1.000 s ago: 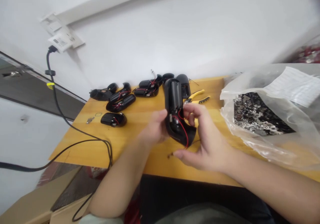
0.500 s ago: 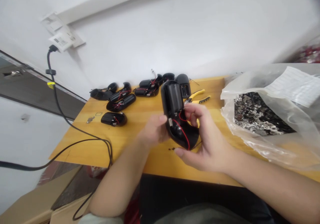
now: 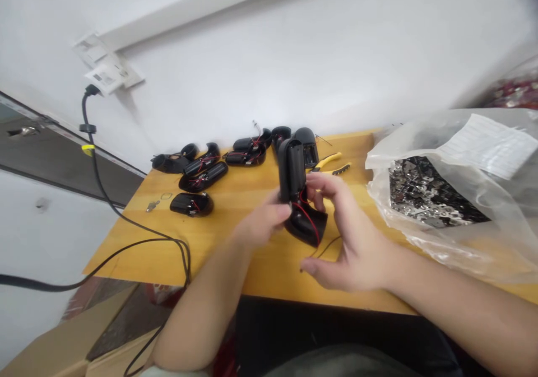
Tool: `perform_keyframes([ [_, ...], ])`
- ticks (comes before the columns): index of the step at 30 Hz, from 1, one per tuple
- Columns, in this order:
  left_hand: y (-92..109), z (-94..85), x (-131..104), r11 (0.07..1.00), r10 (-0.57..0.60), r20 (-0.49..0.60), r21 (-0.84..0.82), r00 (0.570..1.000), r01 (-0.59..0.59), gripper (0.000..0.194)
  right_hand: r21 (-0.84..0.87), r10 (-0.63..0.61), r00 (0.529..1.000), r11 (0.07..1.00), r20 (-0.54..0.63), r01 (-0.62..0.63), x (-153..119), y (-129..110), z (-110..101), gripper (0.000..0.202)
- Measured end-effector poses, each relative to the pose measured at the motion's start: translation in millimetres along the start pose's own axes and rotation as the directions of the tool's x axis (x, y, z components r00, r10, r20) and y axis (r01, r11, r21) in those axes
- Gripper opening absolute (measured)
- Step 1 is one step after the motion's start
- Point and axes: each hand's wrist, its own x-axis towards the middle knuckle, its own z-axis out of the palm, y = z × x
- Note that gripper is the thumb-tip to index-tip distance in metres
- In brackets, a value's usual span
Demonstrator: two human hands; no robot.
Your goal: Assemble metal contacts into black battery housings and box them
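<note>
A curved black plastic housing [image 3: 300, 223] with a battery compartment and loose red wires is held upright above the table. My left hand [image 3: 264, 219] grips its left side, thumb on the front edge and the other fingers hidden behind. At its right side, my right hand [image 3: 347, 231] is spread wide. Its index finger is close to or touching the housing near the red wires, while its thumb stands apart below. A thin dark wire hangs from the housing toward the right palm. Behind the housing lie yellow-handled pliers [image 3: 330, 161], partly hidden.
Several similar black housings [image 3: 204, 176] with wires lie along the back and left of the wooden table [image 3: 138, 237]. A clear plastic bag [image 3: 380, 200] of small metal pieces sits at right. A black power cord [image 3: 111, 198] runs from the wall outlet past the left side.
The housing has turned, showing more of its side. My right thumb has come away from its lower end, and the right hand has opened wider. My left hand keeps its grip.
</note>
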Motion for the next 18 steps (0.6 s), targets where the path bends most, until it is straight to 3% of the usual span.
perform_keyframes([
  [3,4.0,2.7,2.7,0.983,0.114,0.075,0.134,0.991,-0.124,0.053,0.047,-0.024,0.998,0.999,-0.061,0.027,-0.2,3.2,-4.0,0.091],
  [5,7.7,4.2,4.2,0.939,0.136,0.102,0.304,0.985,-0.162,0.059,0.097,-0.002,0.991,0.995,-0.131,0.015,0.6,4.4,-6.3,0.086],
  [8,11.1,4.0,5.1,0.791,0.166,0.138,0.573,0.976,-0.215,0.066,0.141,0.029,0.972,0.99,-0.232,0.004,2.4,3.3,-10.5,0.075],
  [12,10.9,1.7,5.1,0.63,0.264,0.177,0.712,0.948,-0.309,0.065,0.138,0.002,0.969,0.99,-0.248,0.033,4.2,-1.5,-15.8,0.061],
  [15,10.3,1.6,5.6,0.511,0.397,0.225,0.751,0.89,-0.418,0.068,0.176,-0.034,0.969,0.981,-0.243,0.078,3.7,-3.5,-18.2,0.06],
  [18,10.2,2.5,6.1,0.361,0.522,0.293,0.775,0.801,-0.519,0.075,0.164,-0.136,0.964,0.971,-0.229,0.175,1.4,-2.5,-20.8,0.074],
])
